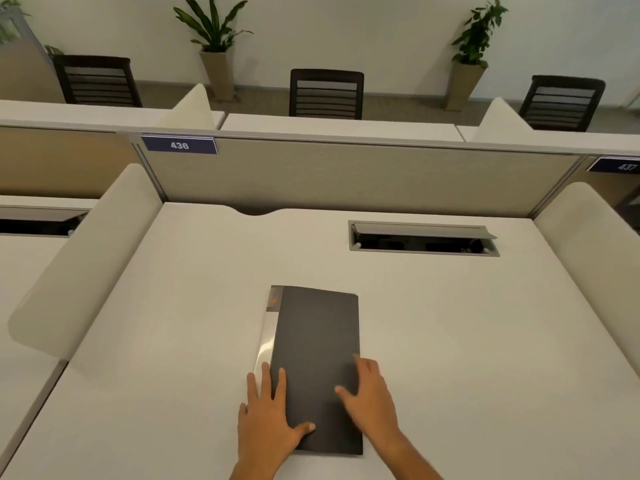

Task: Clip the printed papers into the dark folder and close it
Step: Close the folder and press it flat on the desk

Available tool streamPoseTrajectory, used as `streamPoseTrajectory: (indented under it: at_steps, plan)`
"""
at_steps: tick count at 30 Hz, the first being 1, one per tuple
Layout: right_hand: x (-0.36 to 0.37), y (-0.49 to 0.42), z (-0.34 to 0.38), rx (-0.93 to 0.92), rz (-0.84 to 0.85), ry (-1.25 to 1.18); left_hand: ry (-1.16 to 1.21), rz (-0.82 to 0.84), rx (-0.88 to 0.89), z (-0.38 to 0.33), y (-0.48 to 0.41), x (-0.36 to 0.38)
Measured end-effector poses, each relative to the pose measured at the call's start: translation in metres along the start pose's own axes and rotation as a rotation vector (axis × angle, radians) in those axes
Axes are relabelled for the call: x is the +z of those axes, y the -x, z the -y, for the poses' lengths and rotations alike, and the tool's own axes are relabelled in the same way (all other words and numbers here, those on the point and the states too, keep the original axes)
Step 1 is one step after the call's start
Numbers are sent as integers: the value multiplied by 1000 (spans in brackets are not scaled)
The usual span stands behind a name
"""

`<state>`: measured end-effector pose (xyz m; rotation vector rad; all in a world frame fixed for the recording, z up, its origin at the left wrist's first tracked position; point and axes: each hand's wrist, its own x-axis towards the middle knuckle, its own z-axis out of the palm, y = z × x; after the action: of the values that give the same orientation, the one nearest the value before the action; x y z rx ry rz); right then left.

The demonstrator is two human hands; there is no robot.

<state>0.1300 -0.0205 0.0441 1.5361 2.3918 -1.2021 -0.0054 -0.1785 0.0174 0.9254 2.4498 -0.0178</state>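
Dark folder [317, 358] lay closed on desk [450, 341].
Left hand [268, 415] and right hand [372, 398] rested flat on its cover, fingers spread, gripping nothing; contents hidden.

The folder [317, 348] lies on the desk [450, 341], under both hands: left hand [268, 415] on its left edge, right hand [372, 400] on its right. The cable tray [424, 239] sits beyond the right hand.
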Motion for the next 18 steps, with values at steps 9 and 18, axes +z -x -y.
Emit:
streamPoseTrajectory:
  at_steps: [9,18]
  plan:
    - [27,-16,3,-133,193,549,-136,-37,-6,-15,-19,-7]
    - [16,-85,31,-177,123,572,-87,-79,-37,-25,-88,-44]
